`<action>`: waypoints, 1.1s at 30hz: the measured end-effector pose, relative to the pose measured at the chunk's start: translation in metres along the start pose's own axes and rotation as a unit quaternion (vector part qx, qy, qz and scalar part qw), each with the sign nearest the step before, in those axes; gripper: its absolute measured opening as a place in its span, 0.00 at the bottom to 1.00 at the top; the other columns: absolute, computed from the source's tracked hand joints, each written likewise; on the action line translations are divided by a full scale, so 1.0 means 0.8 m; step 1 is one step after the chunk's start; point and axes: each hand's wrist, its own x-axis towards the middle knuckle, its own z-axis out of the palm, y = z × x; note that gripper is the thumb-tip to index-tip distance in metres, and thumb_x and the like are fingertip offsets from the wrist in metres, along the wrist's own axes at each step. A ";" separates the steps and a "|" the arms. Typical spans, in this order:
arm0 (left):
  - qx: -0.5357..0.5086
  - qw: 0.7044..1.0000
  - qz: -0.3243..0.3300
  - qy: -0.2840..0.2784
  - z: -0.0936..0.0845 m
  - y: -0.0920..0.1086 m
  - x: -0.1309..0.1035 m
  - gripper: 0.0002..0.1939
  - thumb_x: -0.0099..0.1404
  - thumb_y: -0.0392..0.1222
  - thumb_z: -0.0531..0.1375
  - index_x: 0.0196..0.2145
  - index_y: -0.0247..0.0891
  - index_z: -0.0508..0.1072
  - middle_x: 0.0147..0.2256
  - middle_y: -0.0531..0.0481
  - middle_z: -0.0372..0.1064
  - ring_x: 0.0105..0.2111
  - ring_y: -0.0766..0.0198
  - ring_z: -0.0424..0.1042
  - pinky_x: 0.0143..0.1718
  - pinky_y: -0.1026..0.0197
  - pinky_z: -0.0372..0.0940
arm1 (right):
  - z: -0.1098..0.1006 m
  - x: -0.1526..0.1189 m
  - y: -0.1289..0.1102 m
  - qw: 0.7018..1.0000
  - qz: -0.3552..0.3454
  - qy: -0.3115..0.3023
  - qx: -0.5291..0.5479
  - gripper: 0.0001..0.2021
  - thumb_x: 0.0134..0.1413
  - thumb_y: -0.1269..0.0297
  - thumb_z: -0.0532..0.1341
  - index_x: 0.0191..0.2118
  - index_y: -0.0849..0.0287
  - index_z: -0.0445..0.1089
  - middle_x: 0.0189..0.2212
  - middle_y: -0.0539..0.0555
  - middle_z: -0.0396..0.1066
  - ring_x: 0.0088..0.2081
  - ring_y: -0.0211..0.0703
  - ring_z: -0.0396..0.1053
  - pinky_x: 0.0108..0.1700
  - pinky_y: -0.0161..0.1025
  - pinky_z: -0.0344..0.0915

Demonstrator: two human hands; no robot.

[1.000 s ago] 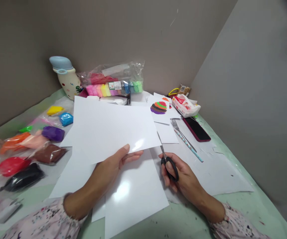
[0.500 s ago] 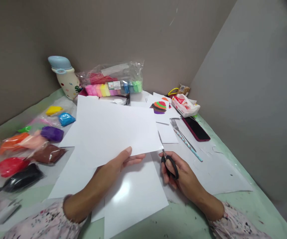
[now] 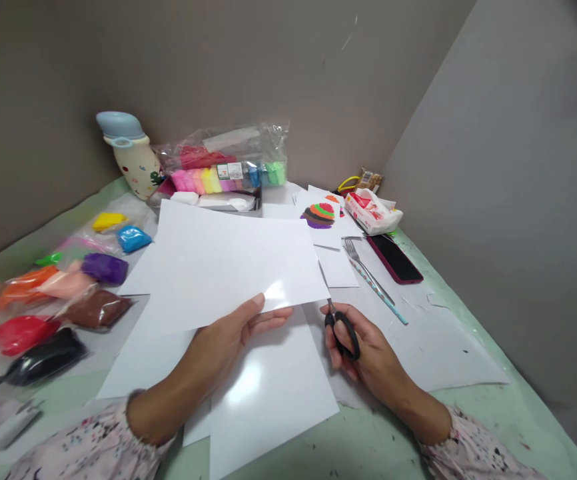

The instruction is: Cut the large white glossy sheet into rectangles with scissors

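My left hand pinches the near edge of a white sheet of paper, thumb on top and fingers underneath, holding it above the table. In my right hand is a pair of black-handled scissors, thumb and fingers in the loops. The scissors' blades point away from me at the sheet's right edge, close to its near right corner; part of the blades is hidden by the paper. Below the held sheet lie more white sheets.
Bagged clay pieces lie at left. A bottle and a plastic bag of coloured clay stand at the back. To the right are a fork, a phone, a tissue pack and a striped coloured picture.
The held sheet's far left corner has dipped slightly and shifted a little right, and a bright glare now shows near my left thumb. Both hands stay nearly still.
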 end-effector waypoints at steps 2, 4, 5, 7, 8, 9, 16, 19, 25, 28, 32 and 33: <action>-0.002 1.000 0.000 -0.002 0.000 0.000 -0.001 0.16 0.71 0.38 0.57 0.27 0.35 0.79 0.38 0.42 0.82 0.42 0.60 0.80 0.61 0.60 0.59 | 0.000 -0.001 -0.002 1.000 0.003 0.002 0.002 0.19 0.62 0.46 0.61 0.50 0.55 0.65 0.27 0.46 0.66 0.19 0.29 0.57 0.15 0.26 0.51; 0.000 1.000 -0.001 -0.006 0.000 0.000 -0.002 0.16 0.71 0.38 0.57 0.27 0.35 0.79 0.38 0.42 0.82 0.43 0.60 0.80 0.61 0.60 0.59 | 0.001 -0.002 -0.004 1.000 0.007 0.003 0.003 0.20 0.61 0.46 0.61 0.50 0.55 0.65 0.26 0.45 0.66 0.18 0.28 0.55 0.15 0.26 0.51; 0.001 1.000 -0.003 -0.007 0.000 0.000 -0.002 0.17 0.72 0.39 0.57 0.27 0.35 0.79 0.38 0.42 0.82 0.43 0.60 0.80 0.61 0.60 0.58 | 0.002 -0.002 -0.004 1.000 0.009 0.003 0.004 0.21 0.61 0.46 0.61 0.50 0.56 0.65 0.25 0.45 0.66 0.17 0.28 0.54 0.15 0.26 0.50; 0.004 1.000 -0.004 -0.006 0.000 -0.001 -0.002 0.17 0.71 0.39 0.57 0.27 0.35 0.79 0.38 0.42 0.82 0.44 0.59 0.79 0.62 0.59 0.57 | 0.003 -0.002 -0.005 1.000 0.010 0.002 0.006 0.21 0.61 0.45 0.62 0.50 0.56 0.65 0.24 0.44 0.66 0.16 0.27 0.53 0.15 0.26 0.50; 0.006 1.000 -0.002 -0.007 0.000 -0.001 -0.002 0.17 0.71 0.39 0.57 0.27 0.36 0.79 0.38 0.42 0.82 0.44 0.58 0.79 0.62 0.59 0.57 | 0.003 -0.002 -0.005 1.000 0.009 0.002 0.006 0.21 0.61 0.45 0.62 0.50 0.56 0.65 0.24 0.44 0.66 0.16 0.27 0.53 0.15 0.26 0.50; 0.010 1.000 0.001 -0.009 -0.001 -0.002 -0.001 0.17 0.71 0.40 0.57 0.27 0.36 0.79 0.39 0.42 0.82 0.45 0.58 0.79 0.62 0.58 0.57 | 0.003 -0.001 -0.005 1.000 0.008 0.002 0.006 0.21 0.61 0.46 0.62 0.50 0.56 0.65 0.25 0.44 0.66 0.16 0.27 0.54 0.15 0.26 0.51; 0.101 0.995 0.002 -0.016 -0.017 -0.016 0.004 0.16 0.66 0.53 0.61 0.33 0.38 0.81 0.45 0.43 0.80 0.55 0.54 0.72 0.67 0.57 0.46 | 0.003 0.002 -0.002 1.000 -0.003 0.009 -0.011 0.20 0.62 0.46 0.60 0.49 0.56 0.64 0.23 0.44 0.67 0.15 0.28 0.54 0.15 0.27 0.52; 0.123 0.992 0.003 -0.022 -0.020 -0.019 0.003 0.18 0.65 0.56 0.61 0.34 0.39 0.82 0.47 0.44 0.80 0.57 0.54 0.71 0.67 0.58 0.43 | 0.003 0.002 -0.002 1.000 -0.006 0.016 -0.014 0.20 0.61 0.46 0.61 0.48 0.57 0.64 0.24 0.44 0.67 0.16 0.28 0.55 0.15 0.27 0.52; 0.079 0.997 0.000 -0.017 -0.007 -0.010 -0.003 0.15 0.66 0.50 0.61 0.30 0.37 0.79 0.42 0.42 0.81 0.51 0.54 0.76 0.65 0.56 0.51 | 0.002 0.000 -0.002 1.000 -0.012 0.013 -0.021 0.19 0.63 0.47 0.59 0.49 0.57 0.65 0.24 0.45 0.68 0.16 0.29 0.54 0.16 0.28 0.52; 0.049 0.999 -0.005 -0.007 0.001 -0.006 -0.006 0.13 0.68 0.44 0.60 0.29 0.36 0.78 0.39 0.41 0.82 0.46 0.55 0.78 0.63 0.55 0.55 | 0.003 0.001 -0.004 1.000 -0.010 0.011 -0.021 0.18 0.63 0.47 0.59 0.49 0.57 0.64 0.23 0.44 0.67 0.16 0.29 0.53 0.16 0.28 0.51; 0.038 0.999 -0.009 0.004 0.005 -0.003 -0.007 0.13 0.69 0.41 0.60 0.27 0.37 0.77 0.36 0.41 0.82 0.44 0.55 0.79 0.63 0.55 0.56 | 0.005 0.001 -0.007 1.000 -0.003 0.020 -0.012 0.20 0.60 0.45 0.61 0.48 0.57 0.65 0.22 0.44 0.66 0.16 0.29 0.53 0.15 0.28 0.50; 0.038 0.999 -0.010 0.003 0.005 -0.004 -0.007 0.13 0.69 0.41 0.59 0.27 0.36 0.77 0.36 0.41 0.82 0.45 0.56 0.79 0.63 0.55 0.55 | 0.006 0.000 -0.008 1.000 -0.002 0.021 -0.011 0.21 0.60 0.45 0.61 0.48 0.57 0.65 0.23 0.44 0.66 0.16 0.29 0.53 0.15 0.28 0.50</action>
